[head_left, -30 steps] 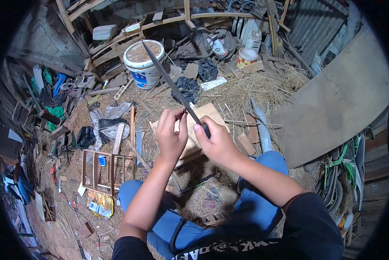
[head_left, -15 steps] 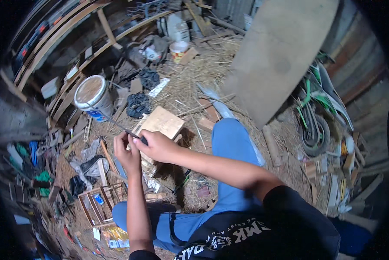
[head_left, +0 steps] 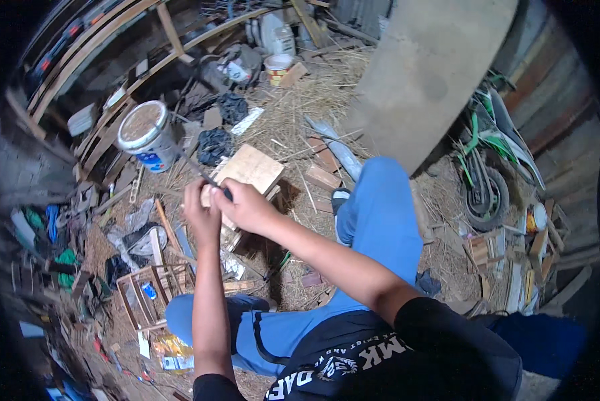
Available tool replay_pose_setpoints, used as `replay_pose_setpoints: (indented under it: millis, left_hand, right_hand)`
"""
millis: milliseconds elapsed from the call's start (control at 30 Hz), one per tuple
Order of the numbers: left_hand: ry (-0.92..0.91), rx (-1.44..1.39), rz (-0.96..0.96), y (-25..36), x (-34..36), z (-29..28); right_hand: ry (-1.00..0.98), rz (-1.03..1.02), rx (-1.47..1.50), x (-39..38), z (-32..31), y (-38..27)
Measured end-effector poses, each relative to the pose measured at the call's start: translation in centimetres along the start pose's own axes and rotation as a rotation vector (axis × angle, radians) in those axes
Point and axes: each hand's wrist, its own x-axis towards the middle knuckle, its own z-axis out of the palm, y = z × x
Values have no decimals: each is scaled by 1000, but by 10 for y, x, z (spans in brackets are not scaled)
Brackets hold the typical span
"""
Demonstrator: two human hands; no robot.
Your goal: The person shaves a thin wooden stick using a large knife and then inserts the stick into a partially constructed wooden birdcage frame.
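Note:
A long, thin, dark rod-like tool [head_left: 198, 167] with a black end slants up and left from my hands; its exact kind is unclear. My right hand [head_left: 248, 207] is closed around the black end. Against it, my left hand [head_left: 203, 212] has its fingers bent and pinched on the lower part of the shaft. Both hands are close together above the near-left side of a pale wooden block [head_left: 253, 167], whose flat top shows beyond them. Whether the tool touches the wood is hidden by my fingers. The tool's far tip blurs in front of a white bucket [head_left: 146, 142].
Straw and scraps litter the ground. A wooden frame [head_left: 139, 297] lies near my left knee, and black plastic bags [head_left: 214, 145] sit beyond the block. A large tan board [head_left: 433, 80] leans at the far right, beside a green-and-white motorbike [head_left: 490, 167].
The tool now slants more steeply, and both hands sit slightly higher in view, still together. My right knee has shifted right, uncovering a dark shoe.

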Motion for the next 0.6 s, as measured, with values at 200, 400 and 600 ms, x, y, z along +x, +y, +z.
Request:
replay_pose_setpoints:
  millis: [200, 400, 600]
  left_hand:
    - [38, -38, -35, 0, 4, -6]
    - [54, -35, -50, 14, 10, -22]
    - [56, -16, -57, 6, 5, -19]
  right_hand:
    - [-32, -8, -59, 6, 6, -2]
    - [7, -97, -67, -2, 11, -10]
    - [31, -62, -68, 5, 19, -5]
